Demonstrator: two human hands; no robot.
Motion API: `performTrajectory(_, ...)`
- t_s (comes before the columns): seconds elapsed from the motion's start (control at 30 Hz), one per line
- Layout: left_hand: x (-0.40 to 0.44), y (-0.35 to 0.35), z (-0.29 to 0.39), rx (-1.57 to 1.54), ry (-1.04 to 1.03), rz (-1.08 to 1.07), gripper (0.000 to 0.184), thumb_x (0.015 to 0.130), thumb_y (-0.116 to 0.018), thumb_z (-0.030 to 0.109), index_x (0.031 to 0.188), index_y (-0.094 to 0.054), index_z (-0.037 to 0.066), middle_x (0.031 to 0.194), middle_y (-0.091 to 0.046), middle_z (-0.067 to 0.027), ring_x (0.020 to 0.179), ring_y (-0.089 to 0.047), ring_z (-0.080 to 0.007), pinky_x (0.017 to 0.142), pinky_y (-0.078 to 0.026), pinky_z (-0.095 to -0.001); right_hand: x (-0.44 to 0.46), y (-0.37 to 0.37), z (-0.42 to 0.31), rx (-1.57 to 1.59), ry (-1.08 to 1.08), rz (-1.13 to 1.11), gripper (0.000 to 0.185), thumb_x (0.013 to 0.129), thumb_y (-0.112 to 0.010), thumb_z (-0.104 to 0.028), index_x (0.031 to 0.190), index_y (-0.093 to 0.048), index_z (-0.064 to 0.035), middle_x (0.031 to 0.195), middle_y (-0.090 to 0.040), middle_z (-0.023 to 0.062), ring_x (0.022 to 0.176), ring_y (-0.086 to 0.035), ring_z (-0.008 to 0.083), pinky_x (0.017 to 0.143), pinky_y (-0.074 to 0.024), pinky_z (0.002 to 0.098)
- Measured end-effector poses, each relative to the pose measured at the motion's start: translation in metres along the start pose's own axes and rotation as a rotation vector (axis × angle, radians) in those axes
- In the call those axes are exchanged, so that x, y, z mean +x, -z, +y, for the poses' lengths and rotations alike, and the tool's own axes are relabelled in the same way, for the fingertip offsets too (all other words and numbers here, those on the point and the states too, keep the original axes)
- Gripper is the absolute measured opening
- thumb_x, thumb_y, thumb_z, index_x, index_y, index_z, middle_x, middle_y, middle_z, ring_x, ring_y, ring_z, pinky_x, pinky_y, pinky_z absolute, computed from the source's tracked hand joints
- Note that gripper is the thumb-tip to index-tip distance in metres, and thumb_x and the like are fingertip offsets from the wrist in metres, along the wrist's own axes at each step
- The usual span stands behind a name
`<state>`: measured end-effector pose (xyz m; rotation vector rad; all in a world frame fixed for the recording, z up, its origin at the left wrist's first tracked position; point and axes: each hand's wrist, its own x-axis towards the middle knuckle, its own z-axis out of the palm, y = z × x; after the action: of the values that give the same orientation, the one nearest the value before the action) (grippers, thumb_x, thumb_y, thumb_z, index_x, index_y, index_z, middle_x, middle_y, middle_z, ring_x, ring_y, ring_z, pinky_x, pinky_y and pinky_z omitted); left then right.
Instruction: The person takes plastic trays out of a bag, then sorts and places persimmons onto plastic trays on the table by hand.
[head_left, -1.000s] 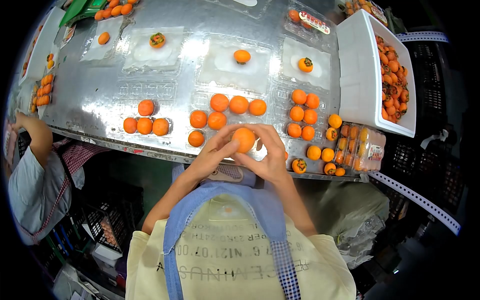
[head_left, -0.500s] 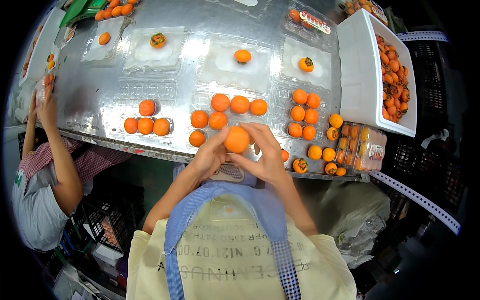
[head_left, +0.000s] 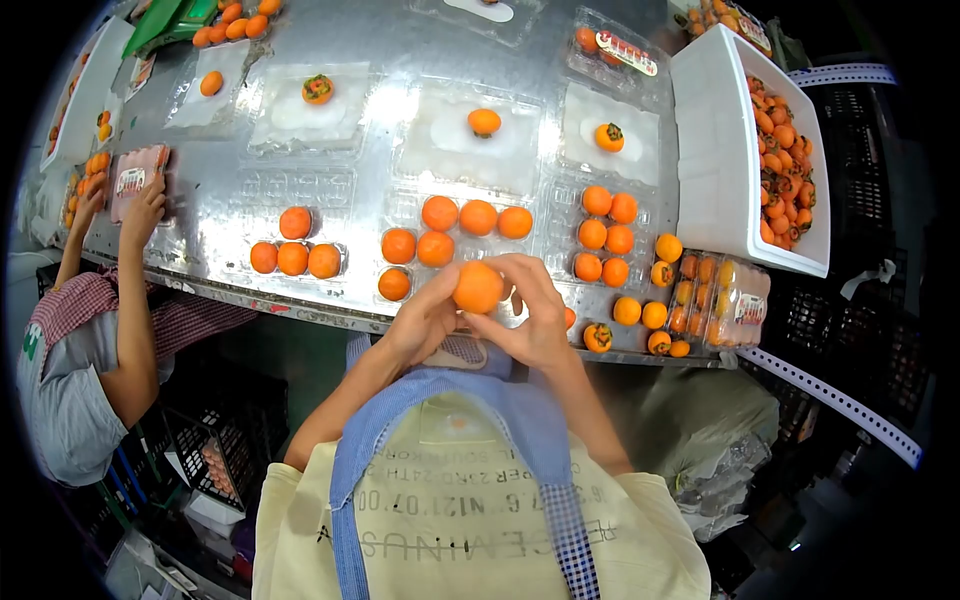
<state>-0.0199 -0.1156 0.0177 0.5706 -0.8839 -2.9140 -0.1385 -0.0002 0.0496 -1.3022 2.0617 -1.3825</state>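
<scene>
An orange persimmon (head_left: 478, 288) is held between my two hands near the table's front edge. My left hand (head_left: 425, 318) closes on its left side, and my right hand (head_left: 530, 308) has its fingers round the right side. Just beyond my hands, a clear plastic tray (head_left: 505, 249) holds several persimmons in its cups. To its left is another clear tray (head_left: 325, 190) with several persimmons, and a third tray (head_left: 560, 225) to the right holds two columns of them. Loose persimmons (head_left: 627, 311) lie by the front edge on the right.
A white foam box (head_left: 715, 150) full of persimmons stands at the right, with a filled clear pack (head_left: 750, 305) in front. Farther back, single persimmons (head_left: 484, 122) sit on clear lids. At the left, a co-worker's hands (head_left: 143, 213) touch a labelled pack (head_left: 137, 180).
The persimmon between my hands has shifted slightly left and turned, its stem no longer facing the same way is not discernible. The co-worker's pack now lies on the table.
</scene>
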Motion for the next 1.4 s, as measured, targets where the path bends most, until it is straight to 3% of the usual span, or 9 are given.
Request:
performTrajectory(0.13, -0.002, -0.003, 0.008, 0.377, -0.276, 0.059, 0.044, 0.092, -0.053, 0.021, 0.130, -0.039, 0.004, 0.124, -0.047, -0.0092, 0.113, -0.048, -0.0188, 0.096, -0.040, -0.0334, -0.002, 0.000, 0.001, 0.178, -0.102, -0.019, 0.055, 0.069, -0.072, -0.005, 0.120, -0.051, -0.0020, 0.107, -0.055, 0.0127, 0.084, -0.058, 0.0182, 0.062, -0.0497, 0.0254)
performTrajectory(0.47, -0.001, -0.008, 0.014, 1.174, -0.551, 0.070, 0.057, 0.076, -0.069, 0.011, 0.128, -0.046, 0.004, 0.123, -0.048, -0.0100, 0.103, -0.051, -0.0227, 0.082, -0.043, -0.0316, -0.010, -0.005, 0.022, 0.942, -0.600, -0.153, 0.043, 0.093, -0.051, -0.026, 0.123, -0.045, 0.0042, 0.102, -0.057, 0.0095, 0.085, -0.056, 0.0137, 0.066, -0.0480, 0.0255)
performTrajectory(0.7, -0.001, -0.011, 0.007, 0.877, -0.417, 0.227, 0.064, 0.075, -0.068, 0.001, 0.133, -0.039, 0.004, 0.121, -0.049, -0.0092, 0.088, -0.053, -0.0130, 0.070, -0.044, -0.0242, -0.017, 0.003, 0.036, 1.202, -0.670, 0.035, 0.048, 0.092, -0.053, -0.026, 0.126, -0.044, 0.0062, 0.108, -0.059, 0.0105, 0.089, -0.058, 0.0163, 0.069, -0.0470, 0.0275)
performTrajectory(0.77, -0.002, -0.004, 0.002, 0.772, -0.347, 0.284, 0.055, 0.079, -0.065, 0.001, 0.129, -0.042, 0.003, 0.097, -0.057, -0.0034, 0.079, -0.053, -0.0086, 0.074, -0.044, -0.0230, -0.020, 0.006, 0.047, 1.229, -0.665, 0.150, 0.048, 0.092, -0.054, -0.026, 0.127, -0.043, 0.0056, 0.108, -0.059, 0.0109, 0.089, -0.059, 0.0168, 0.069, -0.0472, 0.0272)
performTrajectory(0.83, -0.001, 0.009, -0.004, 0.728, -0.300, 0.326, 0.050, 0.079, -0.065, 0.003, 0.125, -0.046, 0.003, 0.112, -0.057, -0.0104, 0.087, -0.055, -0.0119, 0.080, -0.047, -0.0273, -0.019, 0.015, 0.052, 1.280, -0.674, 0.213, 0.043, 0.092, -0.054, -0.022, 0.126, -0.046, 0.0032, 0.107, -0.060, 0.0100, 0.087, -0.060, 0.0168, 0.067, -0.0476, 0.0259)
performTrajectory(1.03, 0.001, 0.014, -0.004, 0.660, -0.301, 0.327, 0.026, 0.085, -0.060, 0.004, 0.110, -0.054, 0.003, 0.096, -0.061, -0.0039, 0.080, -0.055, -0.0075, 0.071, -0.044, -0.0217, -0.013, 0.076, 0.086, 1.078, -0.622, 0.469, 0.045, 0.090, -0.055, -0.034, 0.124, -0.049, -0.0052, 0.105, -0.062, 0.0046, 0.091, -0.059, 0.0130, 0.074, -0.0476, 0.0277)
performTrajectory(1.13, 0.002, 0.011, -0.003, 0.666, -0.286, 0.318, 0.020, 0.087, -0.058, 0.005, 0.107, -0.055, 0.003, 0.092, -0.061, -0.0021, 0.080, -0.055, -0.0069, 0.069, -0.044, -0.0211, 0.004, 0.138, 0.081, 0.894, -0.493, 0.683, 0.035, 0.089, -0.057, -0.030, 0.114, -0.055, -0.0051, 0.089, -0.061, 0.0018, 0.069, -0.057, 0.0085, 0.058, -0.0453, 0.0211)
performTrajectory(1.33, 0.001, 0.007, -0.001, 0.668, -0.287, 0.309, 0.016, 0.088, -0.058, 0.007, 0.104, -0.057, 0.003, 0.091, -0.061, -0.0016, 0.081, -0.056, -0.0071, 0.069, -0.044, -0.0215, 0.024, 0.263, 0.105, 0.071, -0.259, 1.049, 0.053, 0.081, -0.068, -0.013, 0.125, -0.044, 0.0025, 0.095, -0.057, 0.0087, 0.065, -0.057, 0.0113, 0.049, -0.0433, 0.0222)
performTrajectory(1.4, 0.002, 0.015, -0.004, 0.706, -0.299, 0.319, 0.016, 0.088, -0.058, 0.007, 0.103, -0.058, 0.003, 0.091, -0.061, -0.0021, 0.082, -0.057, -0.0075, 0.070, -0.045, -0.0219, 0.017, 0.296, 0.135, -0.220, -0.429, 1.025, 0.059, 0.079, -0.069, -0.013, 0.129, -0.041, 0.0023, 0.103, -0.055, 0.0129, 0.068, -0.060, 0.0148, 0.047, -0.0462, 0.0242)
